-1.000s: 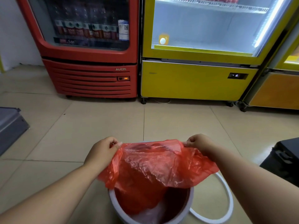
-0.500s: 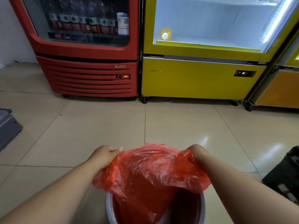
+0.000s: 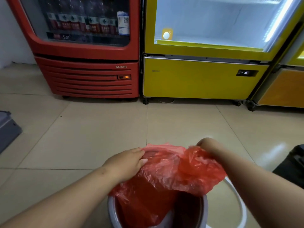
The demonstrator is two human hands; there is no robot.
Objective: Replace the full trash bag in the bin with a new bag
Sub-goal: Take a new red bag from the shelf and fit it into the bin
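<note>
Now we hold the red bag (image 3: 172,170) by its rim at 6 o'clock in our view, its lower part hanging inside the pale bin (image 3: 111,206). Our left hand (image 3: 126,162) pinches the rim at the bag's 9 o'clock, and our right hand (image 3: 207,145) (blurred) clutches it at 1 o'clock. At 12 o'clock stand a red fridge (image 3: 92,76) and a yellow fridge (image 3: 197,78).

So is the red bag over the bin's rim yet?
No, left hand and right hand hold the red bag bunched above the bin, rim showing.
</note>
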